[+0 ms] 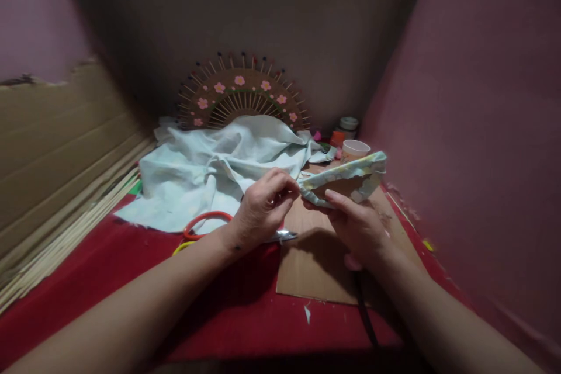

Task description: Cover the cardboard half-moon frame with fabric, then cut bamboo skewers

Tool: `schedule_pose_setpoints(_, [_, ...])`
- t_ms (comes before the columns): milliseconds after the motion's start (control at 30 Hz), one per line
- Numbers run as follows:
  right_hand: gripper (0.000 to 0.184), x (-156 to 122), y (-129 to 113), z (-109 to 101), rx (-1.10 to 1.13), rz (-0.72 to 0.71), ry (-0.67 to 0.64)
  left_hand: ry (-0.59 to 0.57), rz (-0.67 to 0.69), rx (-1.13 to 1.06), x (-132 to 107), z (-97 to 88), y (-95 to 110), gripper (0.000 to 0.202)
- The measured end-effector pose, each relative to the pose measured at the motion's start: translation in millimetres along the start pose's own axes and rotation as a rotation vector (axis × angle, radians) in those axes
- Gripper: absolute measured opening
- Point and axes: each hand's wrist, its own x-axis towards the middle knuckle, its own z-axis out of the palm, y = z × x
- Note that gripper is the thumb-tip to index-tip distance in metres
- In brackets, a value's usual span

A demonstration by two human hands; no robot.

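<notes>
A fabric-covered cardboard piece [346, 172] is held up above the board, its brown middle bare and pale blue-green cloth with yellow marks folded over its edges. My right hand [357, 222] grips it from below, thumb on the brown face. My left hand [269, 201] pinches at its left corner, fingertips pressed together on the cloth edge. Beneath my left wrist lie scissors [208, 222] with red and yellow handles, their metal tip showing on the right. A large crumpled pale blue cloth [188, 175] spreads behind my left hand.
A wooden board [315, 269] lies on the red table cover [236, 315]. Against the back wall stands a flower-decorated fan shape [239, 87] of sticks. A white-rimmed cup [356, 149] and a lidded jar [348, 124] are behind the right hand. Thin sticks [74, 234] line the left edge.
</notes>
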Motion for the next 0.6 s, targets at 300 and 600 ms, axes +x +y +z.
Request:
schedule_pose_setpoints(300, [0.031, 4, -5, -1, -0.049, -0.131, 0.091, -0.021, -0.197, -0.073, -2, 2.1, 0, 0.004])
schedule_pose_setpoints(600, [0.026, 2, -28, -13, -0.188, -0.401, 0.359, -0.345, -0.017, 0.134, -10, 71.7, 49, 0.040])
